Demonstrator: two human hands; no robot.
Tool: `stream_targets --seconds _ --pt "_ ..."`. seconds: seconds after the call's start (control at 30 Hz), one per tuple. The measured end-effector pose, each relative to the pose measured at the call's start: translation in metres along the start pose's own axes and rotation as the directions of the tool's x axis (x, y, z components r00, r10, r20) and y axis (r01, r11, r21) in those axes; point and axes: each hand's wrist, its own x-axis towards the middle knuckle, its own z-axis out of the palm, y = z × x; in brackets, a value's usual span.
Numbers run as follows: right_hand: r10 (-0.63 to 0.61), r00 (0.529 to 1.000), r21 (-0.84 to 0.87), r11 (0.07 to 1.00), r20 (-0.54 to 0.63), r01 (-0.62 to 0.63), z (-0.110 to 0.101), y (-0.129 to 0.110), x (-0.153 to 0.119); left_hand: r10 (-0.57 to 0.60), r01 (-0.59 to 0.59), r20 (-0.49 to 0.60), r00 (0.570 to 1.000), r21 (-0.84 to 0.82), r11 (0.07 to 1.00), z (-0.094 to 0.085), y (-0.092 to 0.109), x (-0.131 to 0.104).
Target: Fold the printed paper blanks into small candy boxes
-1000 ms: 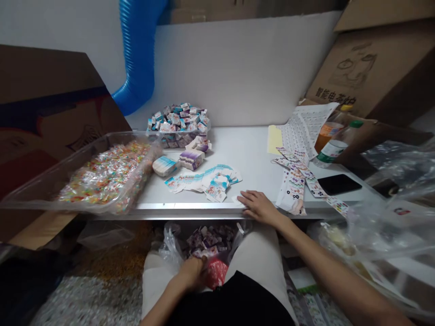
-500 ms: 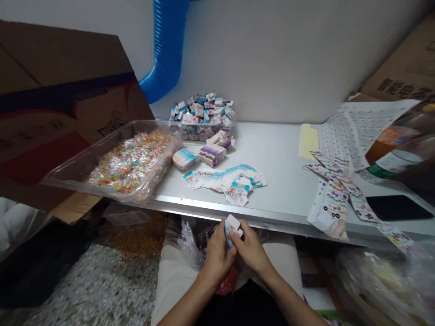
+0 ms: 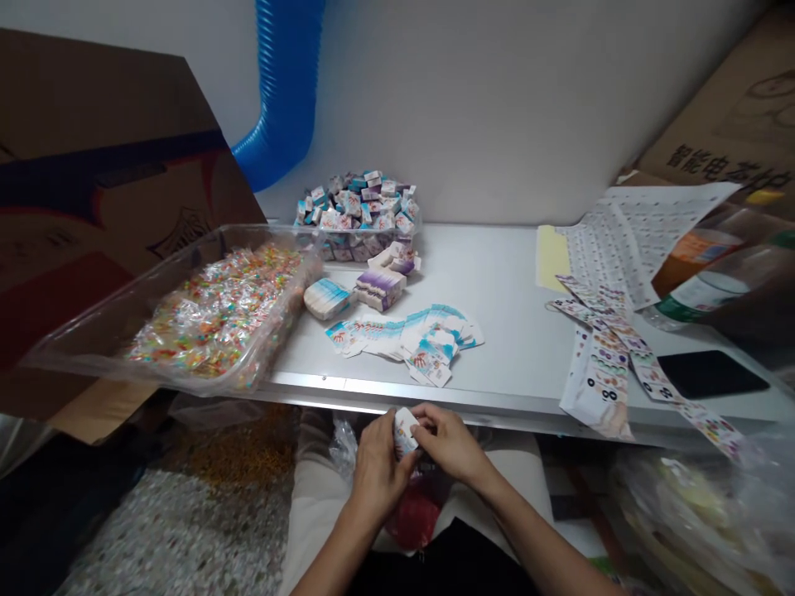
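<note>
Between my two hands, just below the table's front edge, is a small printed paper box (image 3: 405, 430), white with coloured print. My left hand (image 3: 376, 459) is closed around its left side. The fingers of my right hand (image 3: 448, 443) pinch it from the right. Beyond my hands, flat blue-and-white box blanks (image 3: 428, 331) lie fanned out on the table. Behind them sit a stack of blue blanks (image 3: 327, 298) and a stack of purple ones (image 3: 380, 288). A clear bin (image 3: 366, 247) heaped with small folded boxes stands at the back.
A clear tray (image 3: 80, 352) of small wrapped pieces stands at the left beside a cardboard carton (image 3: 112, 165). On the right are printed sheets (image 3: 646, 232), label strips (image 3: 609, 372), a bottle (image 3: 701, 298) and a black phone (image 3: 713, 372). A red item (image 3: 413, 517) lies in my lap.
The box has turned so its white printed face shows, and both hands have shifted slightly left and down. The view has moved a little.
</note>
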Motion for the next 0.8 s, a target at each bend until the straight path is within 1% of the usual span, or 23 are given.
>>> stream_targets --seconds 0.17,0.23,0.3,0.37,0.43,0.5,0.57,0.63,0.7,0.77,0.8 --pt "0.078 0.996 0.038 0.996 0.033 -0.080 -0.008 -0.002 0.011 0.017 -0.010 0.107 0.994 -0.069 0.998 -0.013 0.000 0.015" --pt "0.059 0.998 0.014 0.998 0.022 -0.059 -0.011 -0.004 0.014 0.055 -0.044 0.141 0.988 -0.081 0.996 -0.016 -0.001 0.017" --pt "0.025 1.000 0.001 1.000 0.010 -0.025 -0.011 -0.008 0.016 0.088 -0.076 0.134 0.987 -0.091 0.993 -0.016 -0.002 0.015" --pt "0.010 1.000 0.020 1.000 0.004 -0.010 -0.011 -0.013 0.017 0.088 -0.080 0.071 0.994 -0.107 0.991 -0.014 -0.002 0.010" --pt "0.000 1.000 0.071 0.997 -0.004 0.000 -0.009 -0.018 0.016 0.083 -0.087 -0.040 0.996 -0.118 0.989 -0.010 -0.002 0.004" --pt "-0.023 1.000 0.125 0.992 -0.012 0.024 -0.007 -0.023 0.014 0.106 -0.126 -0.171 0.980 -0.110 0.986 -0.005 -0.002 0.001" --pt "-0.052 0.998 0.151 0.987 -0.034 0.056 -0.007 -0.027 0.011 0.161 -0.192 -0.280 0.947 -0.088 0.977 0.000 -0.002 0.001" --pt "-0.081 0.994 0.152 0.984 -0.072 0.091 -0.007 -0.030 0.006 0.201 -0.239 -0.329 0.923 -0.079 0.968 0.003 0.001 0.005" --pt "-0.113 0.990 0.205 0.970 -0.089 0.129 -0.006 -0.031 0.000 0.183 -0.232 -0.353 0.918 -0.104 0.967 0.004 0.006 0.011" --pt "-0.134 0.988 0.362 0.920 -0.074 0.152 -0.002 -0.030 -0.007 0.138 -0.204 -0.389 0.911 -0.133 0.970 0.005 0.012 0.016" --pt "-0.131 0.989 0.460 0.876 -0.063 0.145 0.000 -0.029 -0.009 0.137 -0.208 -0.414 0.900 -0.132 0.969 0.006 0.015 0.017"
